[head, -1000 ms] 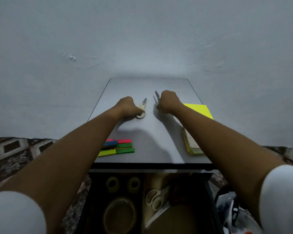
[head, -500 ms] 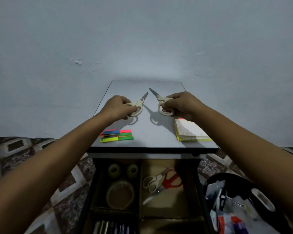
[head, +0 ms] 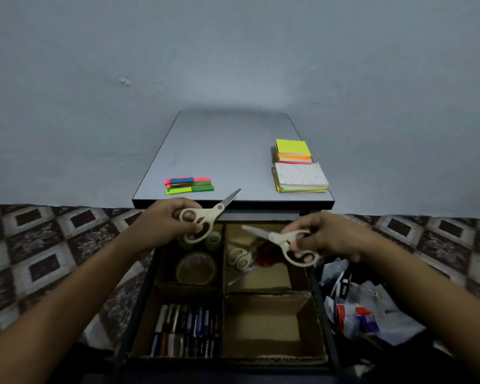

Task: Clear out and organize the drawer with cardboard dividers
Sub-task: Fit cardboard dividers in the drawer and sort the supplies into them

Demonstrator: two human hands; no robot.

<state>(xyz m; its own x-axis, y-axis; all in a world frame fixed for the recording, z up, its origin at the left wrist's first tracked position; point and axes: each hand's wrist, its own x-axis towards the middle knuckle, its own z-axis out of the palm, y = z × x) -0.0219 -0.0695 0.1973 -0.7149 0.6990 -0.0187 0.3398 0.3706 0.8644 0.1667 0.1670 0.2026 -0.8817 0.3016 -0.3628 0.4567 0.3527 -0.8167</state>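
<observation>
My left hand [head: 164, 221] grips a pair of cream-handled scissors [head: 205, 217] by the handles, blades pointing up and right, above the drawer's back left. My right hand [head: 324, 236] grips a second cream pair [head: 284, 241], blades pointing left, over the back right compartment. The open drawer [head: 320, 300] below holds cardboard dividers [head: 223, 289] forming four compartments. Tape rolls [head: 196, 268] lie back left, a cream and a red pair of scissors [head: 244, 259] back right, pens [head: 185, 329] front left. The front right compartment [head: 263, 325] shows bare cardboard.
On the grey desk top [head: 227, 156] lie coloured sticky flags [head: 189, 185] at the left and two stacks of note pads [head: 298, 167] at the right. A bag of crumpled wrappers [head: 358, 311] sits on the patterned floor, right of the drawer.
Both hands lifted the scissors off the desk top and drew them back toward me, now over the drawer. The view tilted down, revealing the drawer's front compartments.
</observation>
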